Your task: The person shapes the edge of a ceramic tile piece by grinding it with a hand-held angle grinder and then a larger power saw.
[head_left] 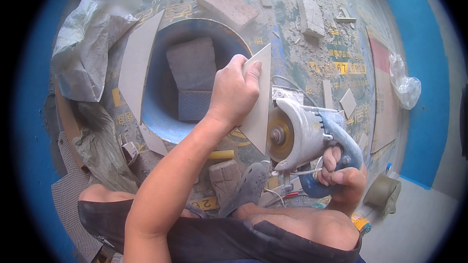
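Observation:
My left hand (233, 90) is closed round the upper part of a thin, pale tile piece (261, 102) with a pointed top, thumb on its near face. The piece stands on edge, tilted, beside the cutting saw. My right hand (343, 173) grips the blue handle of that dusty circular saw (307, 129), fingers wrapped through the loop. The saw's round blade (281, 134) faces the tile's lower right edge. From this view I cannot tell whether blade and tile touch, nor whether the blade spins.
Left of the tile stands a blue round tub (158, 75) with blocks in it, and a long tile offcut (139, 63) leans against it. Bricks (226, 6) and rubble lie beyond. A white sack (80, 51) is at left, a cable (292, 84) behind the saw, my shoe (251, 185) below.

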`<action>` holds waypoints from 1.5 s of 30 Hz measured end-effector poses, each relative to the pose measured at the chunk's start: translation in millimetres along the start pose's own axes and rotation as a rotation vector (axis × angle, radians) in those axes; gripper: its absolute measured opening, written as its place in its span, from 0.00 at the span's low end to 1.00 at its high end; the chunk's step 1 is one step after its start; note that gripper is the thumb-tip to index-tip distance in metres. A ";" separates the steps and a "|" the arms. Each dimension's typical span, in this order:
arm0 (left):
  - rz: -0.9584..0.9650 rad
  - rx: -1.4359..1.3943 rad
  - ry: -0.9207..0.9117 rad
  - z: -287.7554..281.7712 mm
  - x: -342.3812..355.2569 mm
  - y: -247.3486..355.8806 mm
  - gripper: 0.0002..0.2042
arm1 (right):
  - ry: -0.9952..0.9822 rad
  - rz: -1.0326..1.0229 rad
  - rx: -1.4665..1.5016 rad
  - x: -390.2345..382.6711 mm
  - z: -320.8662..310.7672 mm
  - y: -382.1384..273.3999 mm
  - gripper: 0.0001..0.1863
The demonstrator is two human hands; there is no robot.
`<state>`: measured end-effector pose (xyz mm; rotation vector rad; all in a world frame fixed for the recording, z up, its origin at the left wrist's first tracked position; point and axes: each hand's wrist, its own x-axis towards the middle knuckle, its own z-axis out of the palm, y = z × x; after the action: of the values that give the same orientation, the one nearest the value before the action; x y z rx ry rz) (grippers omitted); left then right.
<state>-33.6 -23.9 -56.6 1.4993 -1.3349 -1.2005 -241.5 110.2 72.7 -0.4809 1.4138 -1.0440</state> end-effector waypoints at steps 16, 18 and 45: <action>-0.011 0.023 -0.006 -0.6 0.1 0.7 0.16 | -0.003 0.012 0.027 -2.2 -2.8 1.7 0.16; -0.004 0.029 -0.002 -1.0 0.0 -1.0 0.16 | -0.015 0.017 0.028 -0.8 -3.6 3.1 0.16; 0.003 0.028 -0.008 -1.7 0.0 0.2 0.16 | -0.050 0.066 0.059 -3.1 -14.7 3.8 0.21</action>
<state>-32.1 -24.0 -56.0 1.5126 -1.3645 -1.1916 -253.7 119.1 69.0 -0.4121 1.3426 -1.0113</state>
